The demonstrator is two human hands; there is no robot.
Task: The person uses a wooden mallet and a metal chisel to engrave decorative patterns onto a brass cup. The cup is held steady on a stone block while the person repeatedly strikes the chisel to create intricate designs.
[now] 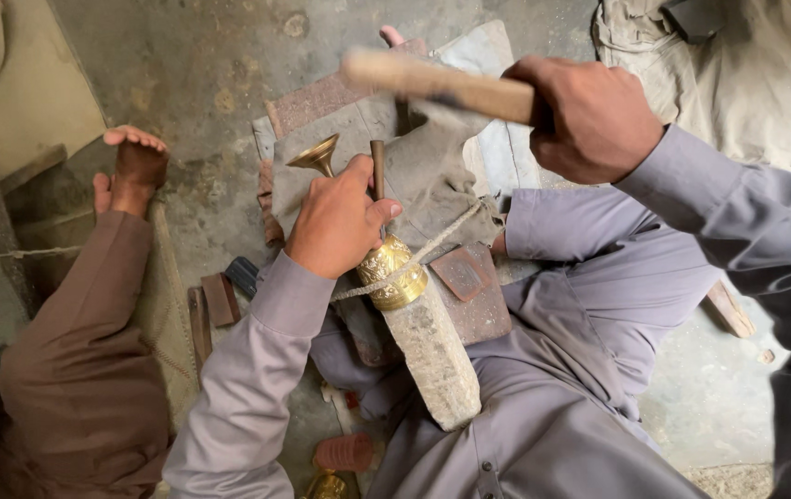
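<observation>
My left hand (335,222) grips a thin metal punch (378,168), upright, its tip on a brass goblet-shaped piece (391,270). The flared brass end (315,154) sticks out past my fingers. The piece lies on a long stone block (432,356) resting across my lap, with a cord (432,248) looped over it. My right hand (589,115) is raised above, closed around the wooden handle of a mallet (432,81), which is blurred.
Another person's leg in brown cloth (77,360) and bare foot (132,166) lie at the left. Grey cloth pads (432,176) and rusty metal blocks (471,277) sit under the work. A small ribbed cup (344,453) and another brass piece (326,485) are on the floor below.
</observation>
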